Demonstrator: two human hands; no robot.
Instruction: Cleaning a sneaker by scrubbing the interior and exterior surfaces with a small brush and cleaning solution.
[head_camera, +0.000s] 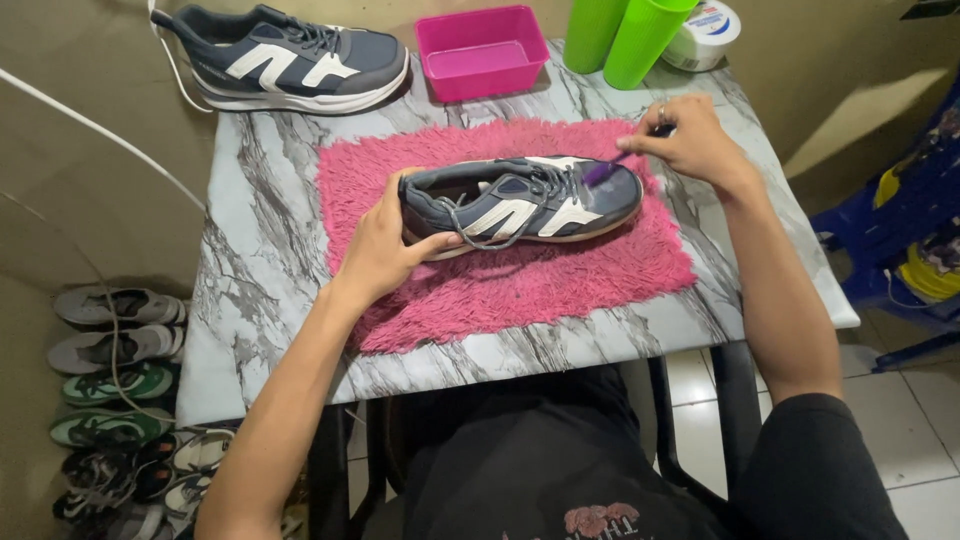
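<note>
Two hands are at work on one dark grey lace-up sneaker with white side stripes (520, 203), which lies on its side on a shaggy pink mat (500, 290) spread over the marble-patterned desk (250, 250). The left hand (385, 245) is closed as a grip around the heel, thumb under the sole edge, so the shoe runs rightward from it. The right hand (690, 140) is pinched shut on a small purple-bristled brush (610, 170), whose bristles touch the toe area by the laces, just left of that grip. Scrubbing of the upper appears to be the step in hand; steady holding at the heel and short strokes seem called for next. Beyond both grips stand a pink plastic tub (482, 50) and the matching second sneaker (285, 58).
</note>
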